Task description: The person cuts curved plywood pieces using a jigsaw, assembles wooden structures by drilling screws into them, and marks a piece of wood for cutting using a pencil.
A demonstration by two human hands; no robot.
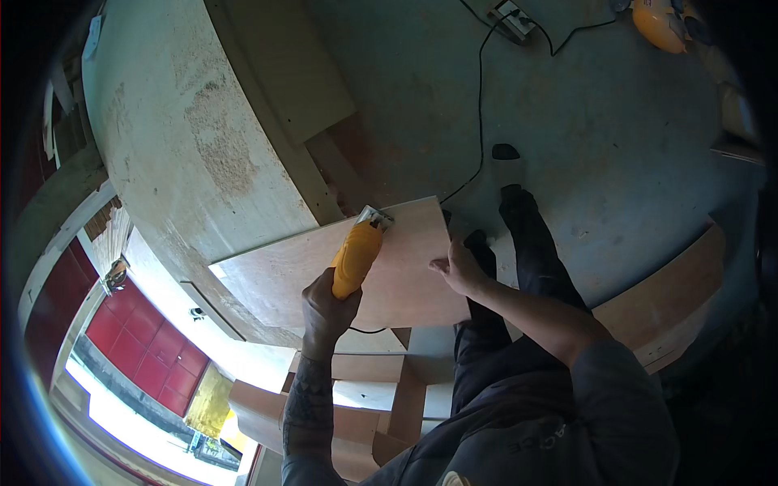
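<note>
My left hand (331, 312) is wrapped round the rear of a yellow jigsaw (356, 257). The tool's metal base plate (374, 217) rests near the far edge of a thin, light brown plywood board (409, 263). That board lies partly on a large, stained pale panel (235, 190) and sticks out toward my legs. At its right edge is my right hand (460, 271), gripping the board with a digit pointing left over the top face. The fingers below the edge are hidden, and so is the saw blade.
A black cable (480, 113) runs along the floor from a power strip (512, 20). An orange rounded object (660, 24) lies far right. A curved wooden piece (673, 292) stands right of my legs. Wooden box frames (365, 368) are near my left forearm.
</note>
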